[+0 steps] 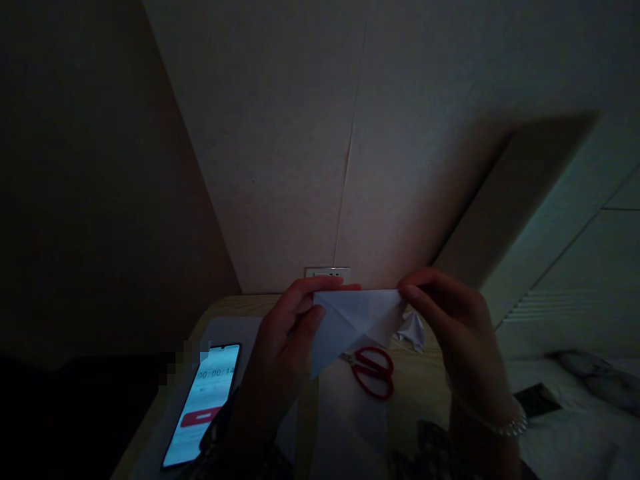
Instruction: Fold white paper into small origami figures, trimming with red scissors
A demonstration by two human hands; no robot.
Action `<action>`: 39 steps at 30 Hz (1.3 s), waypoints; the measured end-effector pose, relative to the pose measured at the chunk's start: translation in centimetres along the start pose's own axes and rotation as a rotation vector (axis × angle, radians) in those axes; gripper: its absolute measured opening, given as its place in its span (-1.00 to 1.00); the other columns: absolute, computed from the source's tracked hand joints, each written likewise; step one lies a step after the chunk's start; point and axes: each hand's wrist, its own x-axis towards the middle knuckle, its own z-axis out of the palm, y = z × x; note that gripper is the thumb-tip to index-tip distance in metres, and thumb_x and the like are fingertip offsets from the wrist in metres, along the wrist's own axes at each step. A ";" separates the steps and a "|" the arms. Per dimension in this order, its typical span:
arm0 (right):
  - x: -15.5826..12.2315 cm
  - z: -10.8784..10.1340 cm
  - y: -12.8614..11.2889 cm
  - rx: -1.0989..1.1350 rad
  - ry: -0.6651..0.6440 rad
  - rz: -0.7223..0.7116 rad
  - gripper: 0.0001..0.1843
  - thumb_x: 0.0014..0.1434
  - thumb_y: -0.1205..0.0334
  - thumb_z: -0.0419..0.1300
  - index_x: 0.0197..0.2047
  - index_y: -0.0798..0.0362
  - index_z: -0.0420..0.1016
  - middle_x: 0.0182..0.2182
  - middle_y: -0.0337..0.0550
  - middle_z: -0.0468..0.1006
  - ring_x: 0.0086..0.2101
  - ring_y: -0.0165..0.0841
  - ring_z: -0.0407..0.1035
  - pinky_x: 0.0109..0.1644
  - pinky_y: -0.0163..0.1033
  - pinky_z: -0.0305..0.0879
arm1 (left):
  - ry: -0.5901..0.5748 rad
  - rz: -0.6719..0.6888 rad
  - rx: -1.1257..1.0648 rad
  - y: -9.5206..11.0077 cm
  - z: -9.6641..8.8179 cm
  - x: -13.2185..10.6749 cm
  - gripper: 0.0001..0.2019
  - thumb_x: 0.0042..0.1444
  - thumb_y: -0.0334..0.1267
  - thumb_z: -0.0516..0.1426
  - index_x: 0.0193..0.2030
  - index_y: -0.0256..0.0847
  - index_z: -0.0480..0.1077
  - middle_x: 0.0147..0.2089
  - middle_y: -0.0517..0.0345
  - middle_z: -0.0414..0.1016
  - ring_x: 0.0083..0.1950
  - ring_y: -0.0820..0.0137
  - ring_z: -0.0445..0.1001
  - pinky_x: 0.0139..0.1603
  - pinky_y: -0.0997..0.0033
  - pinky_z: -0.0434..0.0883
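Dim room, likely a bedroom | pale cloth point(565, 440), right | wooden table point(420, 390) | wall socket point(327, 271)

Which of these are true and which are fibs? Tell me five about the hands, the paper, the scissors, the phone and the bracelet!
1. The left hand and the right hand both hold the folded paper. True.
2. In the picture, the scissors are to the right of the phone. True.
3. The scissors have green handles. False: they are red.
4. The phone's screen is dark. False: it is lit up.
5. The bracelet is on the left wrist. False: it is on the right one.
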 end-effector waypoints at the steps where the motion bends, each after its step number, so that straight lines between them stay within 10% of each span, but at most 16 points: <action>1: 0.0 0.0 -0.1 0.007 0.006 0.000 -0.86 0.06 0.29 0.32 -0.51 -0.01 0.52 -0.58 -0.31 0.46 -0.52 -0.43 0.32 -0.48 -0.37 0.24 | -0.018 -0.004 0.006 0.0 -0.1 0.0 -0.84 0.18 -0.33 0.15 -0.14 -0.10 0.53 -0.14 0.12 0.69 -0.26 0.35 0.63 -0.34 0.49 0.49; 15: -0.2 0.0 0.1 0.020 0.048 -0.054 -0.84 0.05 0.33 0.34 -0.53 0.00 0.52 -0.58 -0.32 0.46 -0.51 -0.45 0.32 -0.47 -0.39 0.23 | 0.140 0.158 -0.085 -0.4 0.3 0.4 -0.80 0.07 -0.37 0.28 -0.19 -0.11 0.39 0.00 0.21 0.62 -0.18 0.44 0.62 -0.21 0.53 0.50; 39: -0.4 0.0 0.3 -0.037 0.016 -0.197 -0.81 0.16 0.35 0.30 -0.47 -0.03 0.50 -0.54 -0.41 0.46 -0.47 -0.53 0.32 -0.41 -0.50 0.23 | 0.273 0.255 -0.130 -1.0 -0.2 0.7 -0.81 -0.05 -0.52 0.29 -0.53 -0.14 0.48 -0.39 0.35 0.59 -0.32 0.57 0.60 -0.28 0.72 0.51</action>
